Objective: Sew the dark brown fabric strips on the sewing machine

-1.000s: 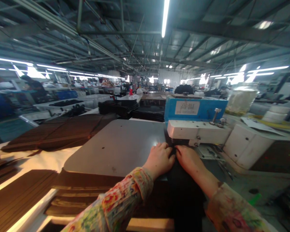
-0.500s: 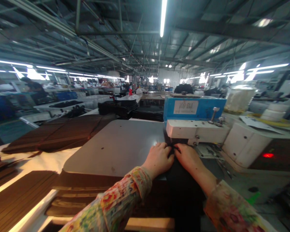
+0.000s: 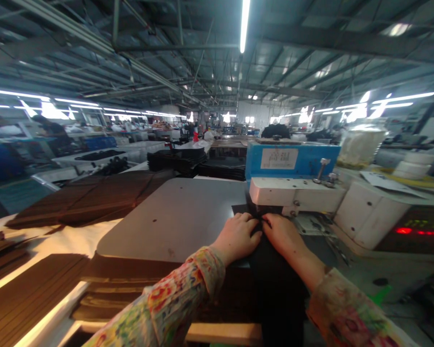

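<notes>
A dark piece of fabric [image 3: 275, 289] runs from under the head of a sewing machine [image 3: 275, 192] down over the near edge of the work surface. My left hand [image 3: 239, 236] pinches this fabric just in front of the machine head, thumb and fingers pressed together. Close beside it, my right hand [image 3: 280, 233] also has its fingers closed on the fabric, so the fingertips nearly meet. A dark corner of cloth shows beyond my left fingers on the grey metal plate [image 3: 159, 221]. The needle area is hidden.
Stacked brown fabric pieces [image 3: 32, 284] lie at the left, with a longer brown pile [image 3: 94, 197] behind. Dark stacks [image 3: 177, 161] stand beyond the plate. At the right are a control box [image 3: 415, 229] with lit red digits, white thread cones [image 3: 414, 166] and a clear jar [image 3: 361, 147].
A dark fabric corner now shows on the plate beyond my left hand. More red and green digits are lit on the control box. Both hands stay almost in place.
</notes>
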A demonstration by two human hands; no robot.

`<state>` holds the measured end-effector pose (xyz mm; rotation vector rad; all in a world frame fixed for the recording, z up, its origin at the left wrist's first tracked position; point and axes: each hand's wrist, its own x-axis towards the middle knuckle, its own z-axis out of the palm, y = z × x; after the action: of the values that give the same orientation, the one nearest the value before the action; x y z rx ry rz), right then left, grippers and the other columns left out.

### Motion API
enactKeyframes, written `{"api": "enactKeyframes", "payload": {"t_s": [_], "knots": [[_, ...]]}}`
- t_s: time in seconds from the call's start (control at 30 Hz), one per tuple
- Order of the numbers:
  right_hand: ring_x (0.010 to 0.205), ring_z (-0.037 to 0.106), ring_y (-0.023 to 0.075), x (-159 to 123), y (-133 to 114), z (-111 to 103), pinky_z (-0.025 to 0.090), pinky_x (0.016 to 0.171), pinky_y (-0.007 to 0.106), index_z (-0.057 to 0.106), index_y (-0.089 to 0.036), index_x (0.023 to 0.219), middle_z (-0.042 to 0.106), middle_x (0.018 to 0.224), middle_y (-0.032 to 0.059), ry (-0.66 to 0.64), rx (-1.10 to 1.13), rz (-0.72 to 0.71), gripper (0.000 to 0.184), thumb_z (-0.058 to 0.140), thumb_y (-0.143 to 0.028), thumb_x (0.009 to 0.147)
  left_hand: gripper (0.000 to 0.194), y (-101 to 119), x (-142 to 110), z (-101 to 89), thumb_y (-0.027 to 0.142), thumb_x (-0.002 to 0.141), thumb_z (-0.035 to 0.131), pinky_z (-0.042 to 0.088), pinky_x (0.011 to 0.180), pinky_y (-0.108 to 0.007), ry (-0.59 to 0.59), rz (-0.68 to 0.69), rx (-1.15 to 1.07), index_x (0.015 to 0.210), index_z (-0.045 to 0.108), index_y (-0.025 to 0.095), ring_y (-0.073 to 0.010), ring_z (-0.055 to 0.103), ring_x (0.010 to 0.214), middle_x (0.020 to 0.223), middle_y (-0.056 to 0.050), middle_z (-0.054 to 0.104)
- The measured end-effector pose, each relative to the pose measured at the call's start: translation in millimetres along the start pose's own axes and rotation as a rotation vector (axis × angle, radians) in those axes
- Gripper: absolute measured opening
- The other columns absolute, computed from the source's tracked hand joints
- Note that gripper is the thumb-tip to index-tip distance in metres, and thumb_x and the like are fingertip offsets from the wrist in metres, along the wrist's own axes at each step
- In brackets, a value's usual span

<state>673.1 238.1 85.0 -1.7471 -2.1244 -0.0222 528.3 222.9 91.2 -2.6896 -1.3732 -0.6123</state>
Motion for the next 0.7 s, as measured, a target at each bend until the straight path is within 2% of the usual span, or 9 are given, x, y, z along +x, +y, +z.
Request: {"api": "enactKeyframes", "payload": {"t_s": [0.7], "knots": [[0.089,0.058,0.0174,-1.5,-1.2,-0.6,0.040,0.077,0.025,0.060,-0.014,0.097,0.064,0.096,0.0091,-0.007,-0.061,-0.020,0.026,0.038,-0.018,0.084,0.029,1.7,-0.2,-1.7,0.032,0.083,0.042,0.042,0.083,-0.033,0.002,-0.005,-0.012,0.103,0.057,0.018,-0.0208,0.049,0.094,0.100,-0.006,0.056]]}}
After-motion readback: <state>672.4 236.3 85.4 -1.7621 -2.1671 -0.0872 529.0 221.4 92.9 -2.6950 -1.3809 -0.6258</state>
